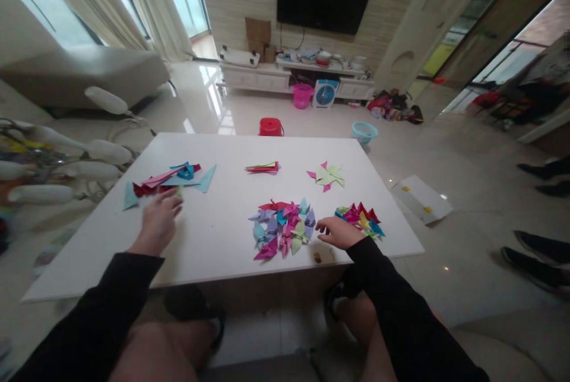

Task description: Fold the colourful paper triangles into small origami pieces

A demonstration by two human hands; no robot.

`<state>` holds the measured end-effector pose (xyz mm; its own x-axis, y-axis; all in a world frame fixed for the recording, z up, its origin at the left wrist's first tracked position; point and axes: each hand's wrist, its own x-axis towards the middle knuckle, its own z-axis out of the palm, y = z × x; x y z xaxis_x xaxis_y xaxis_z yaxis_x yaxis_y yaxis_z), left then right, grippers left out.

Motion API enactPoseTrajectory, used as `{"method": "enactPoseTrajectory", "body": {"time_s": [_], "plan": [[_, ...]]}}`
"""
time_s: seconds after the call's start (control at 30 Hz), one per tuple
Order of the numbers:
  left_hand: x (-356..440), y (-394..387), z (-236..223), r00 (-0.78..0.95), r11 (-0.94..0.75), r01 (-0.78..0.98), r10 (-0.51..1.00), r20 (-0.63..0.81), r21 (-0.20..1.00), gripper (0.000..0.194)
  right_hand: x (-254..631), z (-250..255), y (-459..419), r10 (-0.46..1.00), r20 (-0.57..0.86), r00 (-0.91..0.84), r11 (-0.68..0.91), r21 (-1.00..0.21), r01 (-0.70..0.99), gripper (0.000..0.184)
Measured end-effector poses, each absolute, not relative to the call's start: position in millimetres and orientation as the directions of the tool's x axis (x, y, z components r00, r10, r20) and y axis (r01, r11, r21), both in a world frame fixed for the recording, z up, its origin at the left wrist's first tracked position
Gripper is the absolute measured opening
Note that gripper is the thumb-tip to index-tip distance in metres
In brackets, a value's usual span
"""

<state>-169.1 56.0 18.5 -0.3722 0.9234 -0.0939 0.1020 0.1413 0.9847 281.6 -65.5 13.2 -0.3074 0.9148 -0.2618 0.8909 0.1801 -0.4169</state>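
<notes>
My left hand [158, 220] reaches over the near edge of a loose heap of folded origami paper [191, 177] in light blue, red and pink on the left of the table. Its fingers look apart though slightly blurred, and they cover part of the heap. Beside a cluster of folded paper cranes [285, 224] in purple, pink, blue and green hovers my right hand [337, 232], its fingers loosely bent and apart with nothing in them. Just beyond that wrist lies a second colourful group of folded paper pieces [363, 218], partly covered by the hand.
On the white table [222, 257] also lie a thin paper stack [262, 168], a green and pink folded group [327, 176] and a small brown object [317, 257]. A red stool [271, 126] and a blue basket [364, 132] stand beyond. Another person's shoes [534, 269] show at right.
</notes>
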Motion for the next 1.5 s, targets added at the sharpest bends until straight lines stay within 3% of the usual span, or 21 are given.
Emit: {"method": "enactPoseTrajectory", "body": {"time_s": [0.07, 0.17, 0.27, 0.37, 0.53, 0.7, 0.9, 1.2, 1.5], "plan": [[-113.7, 32.4, 27.6, -0.252, 0.129, 0.014, 0.960, -0.121, 0.992, 0.036, 276.8, 15.3, -64.6, 0.921, -0.228, -0.317, 0.205, -0.410, 0.889, 0.017], [-33.5, -5.9, 30.0, 0.081, 0.259, -0.285, 0.966, -0.246, 0.923, 0.031, 269.5, 16.0, -64.3, 0.928, -0.186, -0.324, 0.226, -0.410, 0.884, 0.016], [17.5, -31.2, 17.6, 0.247, 0.380, -0.355, 0.919, -0.307, 0.854, 0.027, 265.0, 15.7, -65.8, 0.933, -0.149, -0.329, 0.239, -0.428, 0.872, 0.014], [31.8, -35.4, 1.1, 0.265, 0.373, -0.225, 0.913, -0.312, 0.900, 0.026, 264.1, 16.8, -67.4, 0.939, -0.096, -0.331, 0.264, -0.420, 0.868, 0.012], [24.1, -25.8, 1.9, 0.328, 0.210, 0.011, 0.923, -0.201, 0.978, 0.023, 261.2, 25.7, -64.3, 0.950, -0.004, -0.312, 0.279, -0.431, 0.858, 0.007], [19.9, -21.5, 12.6, 0.373, 0.153, 0.057, 0.913, -0.164, 0.987, 0.018, 246.7, 37.7, -58.9, 0.954, 0.154, -0.258, 0.300, -0.504, 0.810, 0.013], [15.3, -18.8, 15.5, 0.387, 0.073, 0.098, 0.916, -0.105, 0.993, 0.019, 226.7, 41.6, -57.0, 0.906, 0.243, -0.347, 0.424, -0.527, 0.737, 0.027], [24.0, -24.6, 21.9, 0.434, -0.109, 0.128, 0.900, 0.043, 0.986, 0.017, 218.1, 43.5, -59.0, 0.859, 0.326, -0.396, 0.512, -0.504, 0.696, 0.019], [31.9, -27.6, 24.2, 0.416, -0.124, 0.238, 0.909, 0.014, 0.963, 0.014, 224.2, 35.6, -60.0, 0.860, 0.327, -0.391, 0.507, -0.473, 0.720, 0.008]]}}
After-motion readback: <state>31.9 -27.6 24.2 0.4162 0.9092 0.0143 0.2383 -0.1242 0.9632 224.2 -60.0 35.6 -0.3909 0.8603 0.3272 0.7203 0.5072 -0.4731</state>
